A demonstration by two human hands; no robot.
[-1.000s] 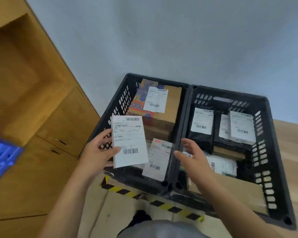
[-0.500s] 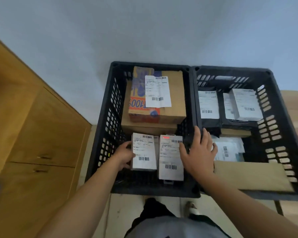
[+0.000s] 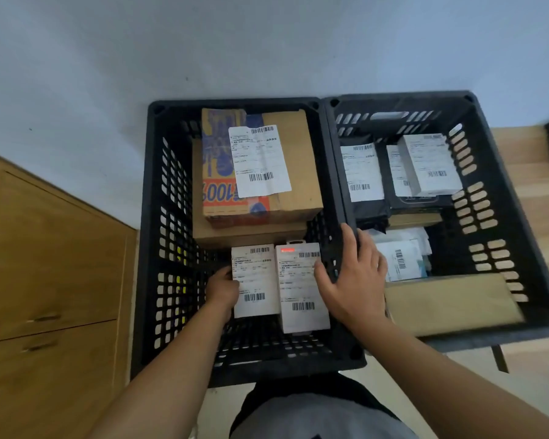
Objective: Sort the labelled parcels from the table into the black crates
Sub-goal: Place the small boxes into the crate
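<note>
Reaching deep into the left crate (image 3: 146, 248), the left hand (image 3: 223, 289) grips the left edge of a small white parcel (image 3: 255, 280) lying near the crate's front wall, just beside a second white parcel (image 3: 301, 289). The right hand (image 3: 352, 277) rests flat, fingers spread, on the rim between the two crates, thumb touching that second parcel. Right crate (image 3: 504, 191) holds more labelled packets.

Pale floor (image 3: 393, 384), left black crate (image 3: 146, 280) on it, wooden table (image 3: 539, 198) carrying right black crate (image 3: 495, 147)
</note>
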